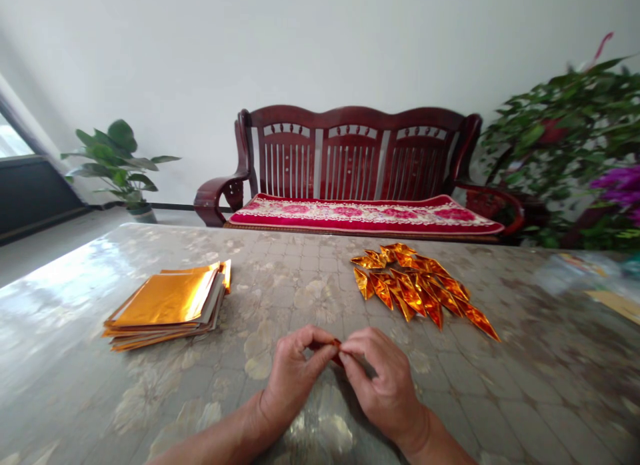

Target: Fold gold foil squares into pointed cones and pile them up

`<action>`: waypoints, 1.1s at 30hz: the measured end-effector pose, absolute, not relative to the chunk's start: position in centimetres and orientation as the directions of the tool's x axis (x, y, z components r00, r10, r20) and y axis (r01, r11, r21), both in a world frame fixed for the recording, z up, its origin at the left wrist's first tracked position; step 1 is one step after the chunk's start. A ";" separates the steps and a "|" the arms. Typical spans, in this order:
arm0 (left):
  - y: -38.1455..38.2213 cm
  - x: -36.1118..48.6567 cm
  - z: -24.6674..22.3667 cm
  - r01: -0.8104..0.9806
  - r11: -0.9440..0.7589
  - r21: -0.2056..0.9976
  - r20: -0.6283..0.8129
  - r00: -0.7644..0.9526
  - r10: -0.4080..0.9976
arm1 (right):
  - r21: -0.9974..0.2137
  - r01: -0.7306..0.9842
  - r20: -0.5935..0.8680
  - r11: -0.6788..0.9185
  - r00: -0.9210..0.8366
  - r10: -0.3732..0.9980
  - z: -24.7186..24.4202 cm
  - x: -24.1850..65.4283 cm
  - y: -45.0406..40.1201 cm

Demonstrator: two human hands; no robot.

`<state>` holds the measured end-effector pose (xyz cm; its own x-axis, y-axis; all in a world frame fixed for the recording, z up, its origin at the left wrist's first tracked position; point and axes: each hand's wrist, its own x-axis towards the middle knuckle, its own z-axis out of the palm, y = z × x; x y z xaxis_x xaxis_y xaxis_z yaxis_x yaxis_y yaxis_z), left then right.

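1. Both hands are together, low and central over the table: your left hand (293,378) and your right hand (387,385) nearly meet at the fingertips.
2. Each hand is closed in a pinch on one small piece of orange-gold foil (334,348), held in the narrow space between them. Your fingers hide most of it, so you can't tell its exact fold from this view.
3. Its long axis runs roughly side to side across your body, sloping slightly down toward your right. It spans the gap between your hands, and neither hand is clearly nearer.
4. Ahead and to the right lies a loose heap of pointed folded gold foil pieces (415,285), well clear of the pinch. Its nearest tips are closer to your right hand.
5. Ahead and to the left sits a stack of square gold foil sheets (167,305), nearer your left hand but not touching it.
6. All of this rests on a glossy mottled table cover (75,358). Beyond the table stand a dark red wooden bench (355,151) with a red floral cushion (365,215) and a potted plant (117,161).
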<state>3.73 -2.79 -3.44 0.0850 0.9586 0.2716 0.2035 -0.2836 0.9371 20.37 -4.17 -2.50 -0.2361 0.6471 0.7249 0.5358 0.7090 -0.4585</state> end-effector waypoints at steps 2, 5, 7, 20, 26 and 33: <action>-2.7 3.7 -3.6 0.209 -0.302 0.930 0.290 0.087 0.953 | -0.444 0.531 0.733 0.722 -0.247 0.633 -2.5 20.4 -4.2; -2.6 3.6 -3.9 0.194 -0.347 0.918 0.339 0.070 0.938 | -0.420 0.529 0.743 0.738 -0.267 0.614 -2.5 20.5 -4.1; -2.5 3.5 -4.1 0.172 -0.386 0.906 0.381 0.062 0.923 | -0.402 0.527 0.747 0.749 -0.284 0.601 -2.5 20.5 -4.1; -2.4 3.4 -3.9 0.199 -0.362 0.911 0.360 0.047 0.932 | -0.399 0.508 0.753 0.763 -0.293 0.589 -2.5 20.6 -4.1; -2.4 3.4 -3.9 0.194 -0.315 0.929 0.313 0.040 0.949 | -0.434 0.501 0.734 0.749 -0.285 0.616 -2.6 20.6 -4.1; -2.3 3.5 -4.0 0.191 -0.295 0.936 0.292 0.043 0.956 | -0.528 0.470 0.695 0.707 -0.240 0.678 -2.9 20.7 -4.1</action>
